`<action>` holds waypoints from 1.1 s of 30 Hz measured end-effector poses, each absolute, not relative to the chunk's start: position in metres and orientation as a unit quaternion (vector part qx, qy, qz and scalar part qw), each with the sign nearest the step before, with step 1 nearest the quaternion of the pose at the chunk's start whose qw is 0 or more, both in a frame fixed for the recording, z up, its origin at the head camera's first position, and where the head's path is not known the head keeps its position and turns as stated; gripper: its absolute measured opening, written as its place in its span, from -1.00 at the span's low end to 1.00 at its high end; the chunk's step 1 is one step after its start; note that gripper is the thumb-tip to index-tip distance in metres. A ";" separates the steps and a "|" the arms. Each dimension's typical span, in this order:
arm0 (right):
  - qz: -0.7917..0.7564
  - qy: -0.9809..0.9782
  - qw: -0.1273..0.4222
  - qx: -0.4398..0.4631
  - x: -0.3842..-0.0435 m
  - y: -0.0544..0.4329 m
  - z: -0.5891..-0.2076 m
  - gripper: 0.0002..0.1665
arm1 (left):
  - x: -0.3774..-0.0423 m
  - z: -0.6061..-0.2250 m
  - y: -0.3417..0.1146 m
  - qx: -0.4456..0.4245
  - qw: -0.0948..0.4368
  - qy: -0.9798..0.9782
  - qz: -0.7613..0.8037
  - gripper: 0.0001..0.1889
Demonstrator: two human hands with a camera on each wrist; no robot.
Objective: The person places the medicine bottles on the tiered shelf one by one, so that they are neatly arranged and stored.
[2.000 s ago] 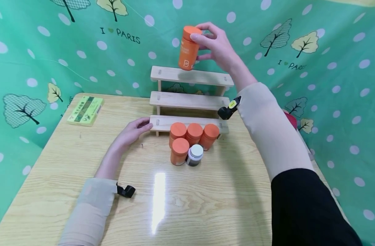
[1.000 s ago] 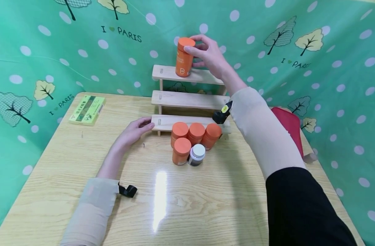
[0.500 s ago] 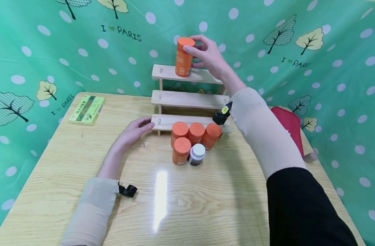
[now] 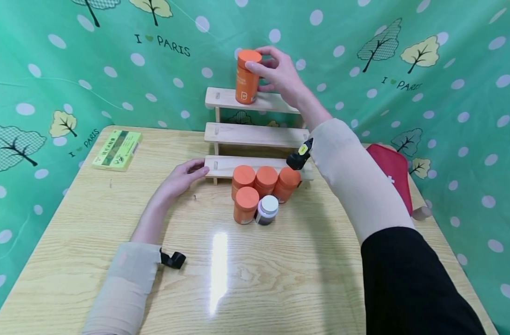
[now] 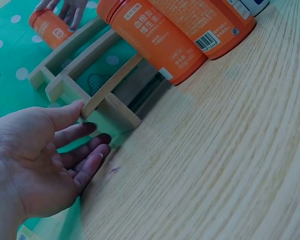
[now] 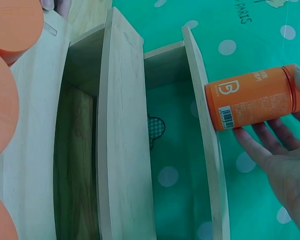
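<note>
An orange supplement bottle [image 4: 247, 81] stands upright on the top board of a three-step wooden shelf [image 4: 256, 135], toward its left end. My right hand [image 4: 280, 77] holds it near the cap, thumb in front and fingers behind; the right wrist view shows its base against the board. My left hand [image 4: 179, 179] is at the left end of the lowest board. In the left wrist view its thumb touches the board's edge, the other fingers loosely bent beside the end. Several orange bottles [image 4: 246, 204] and a white-capped bottle [image 4: 266, 210] stand before the lowest step.
A green-and-yellow box [image 4: 117, 150] lies at the table's back left. On the right, a red pouch [image 4: 390, 174] with a white cross is partly hidden by my right sleeve. A green patterned cloth [image 4: 154, 88] hangs right behind the shelf.
My right hand has lowered the orange bottle from above the shelf onto the top board, then moved it very slightly left. My left hand has stayed at the lowest board.
</note>
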State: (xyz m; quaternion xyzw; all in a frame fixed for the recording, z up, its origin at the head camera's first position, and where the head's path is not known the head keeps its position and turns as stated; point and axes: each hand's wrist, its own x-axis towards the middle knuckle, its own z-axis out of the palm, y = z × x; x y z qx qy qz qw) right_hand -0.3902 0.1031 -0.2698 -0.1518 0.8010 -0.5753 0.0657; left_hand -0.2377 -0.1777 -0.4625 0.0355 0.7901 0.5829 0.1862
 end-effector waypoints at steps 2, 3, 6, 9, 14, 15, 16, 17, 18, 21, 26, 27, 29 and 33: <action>-0.575 0.801 0.064 -0.154 -0.390 0.101 -0.270 -0.40 | -0.238 -0.462 -0.178 0.035 0.186 0.791 0.582 -0.25; -0.576 0.801 0.064 -0.154 -0.390 0.100 -0.270 -0.40 | -0.238 -0.462 -0.178 0.036 0.185 0.791 0.583 -0.25; -0.579 0.798 0.064 -0.156 -0.390 0.097 -0.270 -0.42 | -0.238 -0.462 -0.178 0.036 0.185 0.789 0.585 -0.25; -0.580 0.796 0.065 -0.159 -0.390 0.095 -0.271 -0.43 | -0.238 -0.462 -0.178 0.037 0.186 0.787 0.588 -0.25; -0.577 0.798 0.066 -0.160 -0.389 0.095 -0.272 -0.41 | -0.238 -0.463 -0.177 0.040 0.184 0.788 0.586 -0.24; -0.576 0.799 0.066 -0.159 -0.389 0.095 -0.272 -0.41 | -0.238 -0.463 -0.177 0.041 0.183 0.789 0.585 -0.25; -0.575 0.800 0.067 -0.158 -0.389 0.096 -0.272 -0.40 | -0.238 -0.464 -0.177 0.042 0.183 0.789 0.585 -0.25; -0.575 0.800 0.068 -0.157 -0.388 0.096 -0.273 -0.39 | -0.238 -0.464 -0.177 0.042 0.183 0.789 0.586 -0.25; -0.574 0.801 0.068 -0.156 -0.388 0.096 -0.273 -0.38 | -0.238 -0.464 -0.177 0.042 0.182 0.788 0.586 -0.26; -0.572 0.802 0.068 -0.156 -0.387 0.098 -0.274 -0.34 | -0.238 -0.464 -0.177 0.043 0.181 0.788 0.587 -0.26; -0.574 0.802 0.059 -0.154 -0.381 0.104 -0.275 -0.29 | -0.237 -0.463 -0.178 0.043 0.181 0.787 0.588 -0.26; -0.574 0.803 0.055 -0.151 -0.379 0.106 -0.274 -0.28 | -0.237 -0.463 -0.178 0.042 0.182 0.787 0.588 -0.25; -0.578 0.803 0.043 -0.143 -0.374 0.110 -0.274 -0.28 | -0.237 -0.463 -0.178 0.041 0.182 0.788 0.587 -0.25; -0.595 0.795 0.006 -0.116 -0.359 0.118 -0.272 -0.29 | -0.236 -0.463 -0.179 0.041 0.181 0.788 0.586 -0.26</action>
